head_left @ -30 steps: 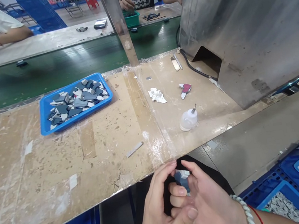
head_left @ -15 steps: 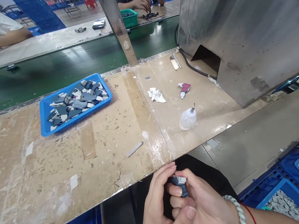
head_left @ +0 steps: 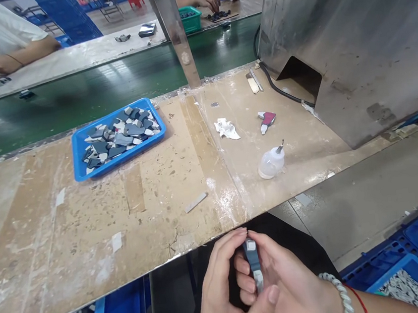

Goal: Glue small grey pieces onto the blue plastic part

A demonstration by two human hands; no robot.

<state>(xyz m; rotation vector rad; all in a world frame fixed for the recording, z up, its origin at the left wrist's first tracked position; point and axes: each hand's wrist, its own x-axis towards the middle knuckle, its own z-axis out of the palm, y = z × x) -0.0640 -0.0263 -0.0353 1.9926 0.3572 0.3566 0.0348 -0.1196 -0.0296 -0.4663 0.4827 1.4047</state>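
Note:
A small slate-blue and white moulded part stands nearly upright between my two hands, below the table's front edge. My right hand has its fingers curled round the part, with a fingertip against its upper end. My left hand cups it from the other side, fingertips at its top and thumb near its lower white end. Fingers hide some of the part. On the table beyond lie a maroon and white part, a white squeeze bottle with a thin tip and a narrow grey strip.
A blue tray full of slate-blue and white parts sits at the left. Crumpled white paper lies mid-table. A metal housing stands at the right, near a black cable. Two people work beyond the green belt.
The part between my hands has turned, so its slate-blue side and lower white end show more. My head view has shifted left, moving the table things rightward in the picture.

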